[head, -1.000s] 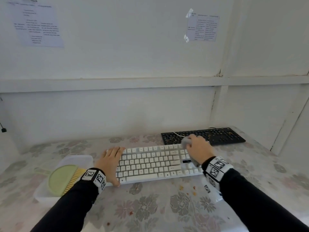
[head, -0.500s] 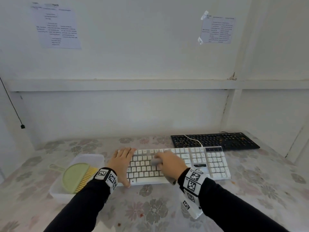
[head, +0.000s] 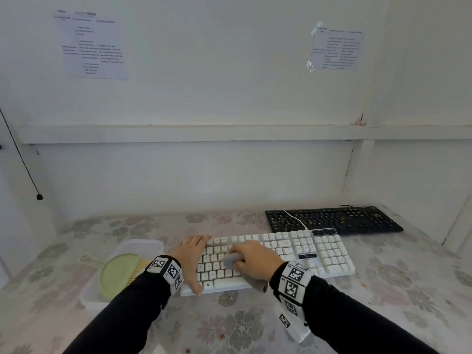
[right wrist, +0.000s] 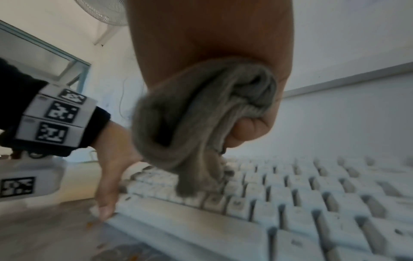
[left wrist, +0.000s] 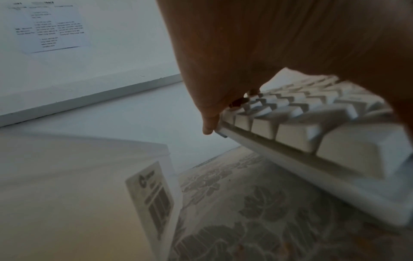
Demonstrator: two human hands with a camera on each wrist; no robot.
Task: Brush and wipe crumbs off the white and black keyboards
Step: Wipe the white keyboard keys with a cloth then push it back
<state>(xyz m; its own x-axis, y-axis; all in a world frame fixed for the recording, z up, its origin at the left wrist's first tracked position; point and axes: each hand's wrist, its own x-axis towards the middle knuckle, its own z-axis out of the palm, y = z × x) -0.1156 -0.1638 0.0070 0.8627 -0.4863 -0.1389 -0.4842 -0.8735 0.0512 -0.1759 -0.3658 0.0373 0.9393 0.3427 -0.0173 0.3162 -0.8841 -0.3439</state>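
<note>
The right hand (head: 255, 259) gripped a bunched grey cloth (right wrist: 201, 123) over the white keyboard (head: 293, 254); the left hand (head: 191, 261) lay flat on that keyboard's left end. Behind it, the black keyboard (head: 332, 219) looked unwiped. Crumbs might drop between keys.

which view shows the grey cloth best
The right wrist view: the grey cloth fills the frame, bunched in the right hand. The head view shows only small bits poking out; the left wrist view shows none.
</note>
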